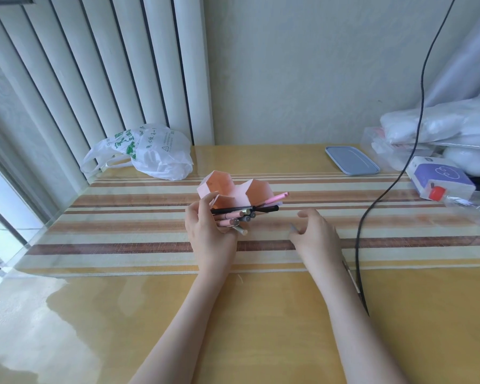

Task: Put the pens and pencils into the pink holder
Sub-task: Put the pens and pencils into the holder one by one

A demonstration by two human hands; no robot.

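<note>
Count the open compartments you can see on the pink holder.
3. One stands at the back left, one at the back right, and one sits low in front, beside the left hand. More may be hidden behind the pens.

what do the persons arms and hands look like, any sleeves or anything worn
Both forearms are bare up to the bottom edge of the picture, with no sleeves in view. The left hand and the right hand show no gloves, rings, watch or bands. No markings show on either arm.
</note>
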